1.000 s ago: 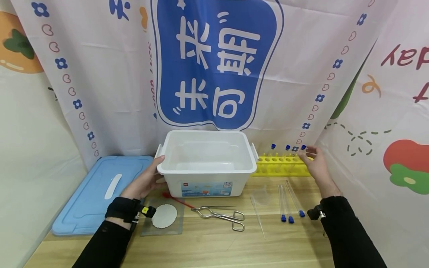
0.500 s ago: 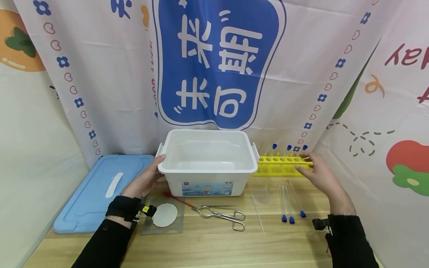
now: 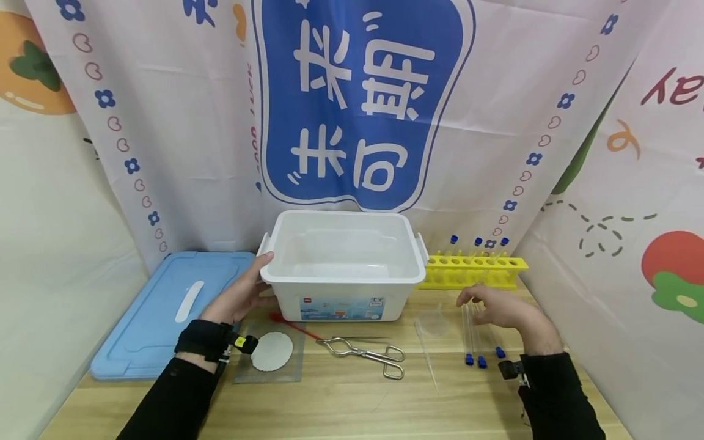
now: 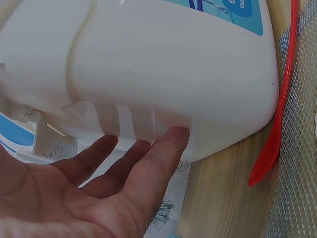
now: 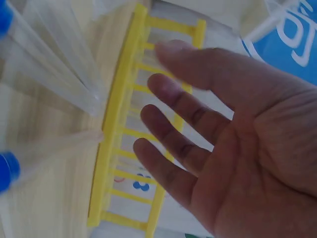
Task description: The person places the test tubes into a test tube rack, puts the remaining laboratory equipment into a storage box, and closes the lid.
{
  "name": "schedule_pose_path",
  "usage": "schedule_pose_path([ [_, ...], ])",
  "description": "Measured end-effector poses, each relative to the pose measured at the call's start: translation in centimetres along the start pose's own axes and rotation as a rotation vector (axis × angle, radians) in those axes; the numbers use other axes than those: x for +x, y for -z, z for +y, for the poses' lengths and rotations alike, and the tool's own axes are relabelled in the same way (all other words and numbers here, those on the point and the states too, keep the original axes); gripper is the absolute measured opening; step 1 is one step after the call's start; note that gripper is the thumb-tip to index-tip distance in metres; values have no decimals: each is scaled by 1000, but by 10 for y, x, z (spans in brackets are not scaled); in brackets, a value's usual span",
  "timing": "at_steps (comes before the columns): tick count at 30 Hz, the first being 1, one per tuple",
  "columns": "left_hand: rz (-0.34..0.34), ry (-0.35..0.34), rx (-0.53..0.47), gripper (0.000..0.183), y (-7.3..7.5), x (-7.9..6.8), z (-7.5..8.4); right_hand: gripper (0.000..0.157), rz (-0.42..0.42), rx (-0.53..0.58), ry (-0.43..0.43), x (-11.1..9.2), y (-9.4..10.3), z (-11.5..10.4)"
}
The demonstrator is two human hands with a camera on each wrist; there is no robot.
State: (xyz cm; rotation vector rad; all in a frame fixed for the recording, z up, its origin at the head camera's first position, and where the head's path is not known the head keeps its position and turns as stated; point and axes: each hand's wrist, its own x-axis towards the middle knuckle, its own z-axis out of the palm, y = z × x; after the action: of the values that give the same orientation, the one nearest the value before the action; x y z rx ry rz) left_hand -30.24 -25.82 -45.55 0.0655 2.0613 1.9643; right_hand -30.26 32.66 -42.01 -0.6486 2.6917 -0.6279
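My left hand rests against the left side of a white plastic box. In the left wrist view its fingertips touch the outer wall; the thumb, hidden there, lies at the rim in the head view. My right hand holds nothing. Its fingers are spread and loosely bent over several blue-capped test tubes lying on the table, partly covering them. Behind that hand stands a yellow test tube rack with three blue-capped tubes upright in it; the right wrist view shows the rack beyond the fingers.
A blue lid lies left of the box. In front are wire gauze, a red spoon-ended stick, metal crucible tongs, a thin clear rod and a faint clear item. Printed curtains stand behind and beside the table.
My right hand has let go of a capped tube in the rack, drawn back, then moved left and down over the lying test tubes. The left hand stays at the box.
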Motion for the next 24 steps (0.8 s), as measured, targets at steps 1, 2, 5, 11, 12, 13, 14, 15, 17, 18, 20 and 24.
schedule_pose_path([
  [1, -2, -1, 1, 95, 0, 0, 0, 32, -11, -14, -4, 2, -2, -1],
  [2, -4, -3, 3, 95, 0, 0, 0, 32, -22, -26, -12, 4, -4, -2],
  [5, -3, -4, -1, 95, 1, -1, 0, 38, -43, -75, -40, 11, -10, -2],
  [11, -5, -9, 12, 95, 2, -2, 0, 48, -51, -159, -84, 18, -19, -4],
  [12, -6, -10, 16, 95, 2, -2, 1, 49, -45, -162, -85, 19, -20, -5],
  [13, -8, -11, 17, 95, 2, -1, 1, 50, -37, -165, -84, 19, -22, -6],
  [14, -8, -11, 18, 95, 2, -1, 1, 49, -29, -166, -81, 20, -23, -6],
  [15, -7, -10, 18, 95, 2, -1, 2, 48, -20, -166, -77, 21, -24, -7],
  [17, -5, -10, 17, 95, 1, -1, 1, 41, -4, -175, -65, 22, -26, -9],
  [18, -4, -10, 19, 96, 1, -1, 1, 37, 2, -173, -68, 22, -27, -10],
  [20, 0, -10, 18, 97, 1, 0, 1, 36, 6, -164, -68, 23, -29, -11],
  [24, 0, -11, 21, 97, 0, 0, 0, 46, -10, -136, -42, 25, -34, -8],
])
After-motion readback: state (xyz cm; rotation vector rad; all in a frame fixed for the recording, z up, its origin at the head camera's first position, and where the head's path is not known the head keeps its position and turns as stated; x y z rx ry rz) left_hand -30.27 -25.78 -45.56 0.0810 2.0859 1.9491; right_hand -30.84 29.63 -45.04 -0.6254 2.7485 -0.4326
